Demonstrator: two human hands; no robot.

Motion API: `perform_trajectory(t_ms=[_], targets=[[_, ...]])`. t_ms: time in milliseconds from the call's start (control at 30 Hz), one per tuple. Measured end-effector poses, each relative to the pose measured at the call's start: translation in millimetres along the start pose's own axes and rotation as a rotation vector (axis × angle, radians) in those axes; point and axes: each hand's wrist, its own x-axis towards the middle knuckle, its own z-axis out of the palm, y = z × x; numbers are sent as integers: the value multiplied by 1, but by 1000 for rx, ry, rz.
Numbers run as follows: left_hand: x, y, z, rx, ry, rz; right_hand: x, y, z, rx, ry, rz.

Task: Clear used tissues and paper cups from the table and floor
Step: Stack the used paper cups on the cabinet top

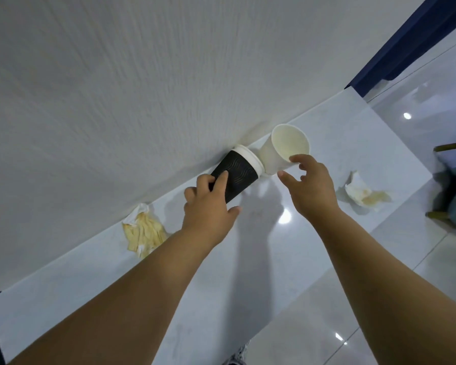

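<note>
A black ribbed paper cup (238, 173) with a white rim lies tilted against the white wall, and my left hand (208, 206) grips its base end. Just to its right a white paper cup (282, 147) is tipped with its opening toward me. My right hand (307, 185) has a fingertip on the white cup's rim, its fingers spread around the cup's lower side. A crumpled tissue with yellow stains (142, 233) lies on the glossy white surface (248, 272) left of my left arm. Another stained tissue (363, 193) lies to the right.
The textured white wall (142, 88) rises directly behind the cups. A dark blue frame (411, 46) stands at the upper right. Beyond the surface's right edge are glossy floor tiles (419, 259) and a blurred chair with gold legs (450, 180).
</note>
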Motion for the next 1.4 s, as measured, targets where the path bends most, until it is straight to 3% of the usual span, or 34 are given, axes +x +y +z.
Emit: perform_trajectory(t_ms=[200, 433, 767, 933, 1100, 1300, 1400], targets=[[27, -4, 2, 118, 9, -79, 14, 4, 3, 49, 43, 1], [20, -9, 1, -16, 2, -34, 5, 9, -4, 359, 143, 86], [-9, 0, -4, -330, 12, 92, -32, -2, -10, 412, -267, -1], [-26, 7, -7, -412, 0, 115, -56, -13, 2, 588, -249, -10], [-57, -7, -6, -351, -43, 91, -76, -15, 12, 448, -129, -50], [-91, -61, -4, -91, 126, -118, -107, -10, 23, 208, -158, -92], [-94, -88, -4, -23, 112, -235, -120, -7, 32, 174, -164, -35]])
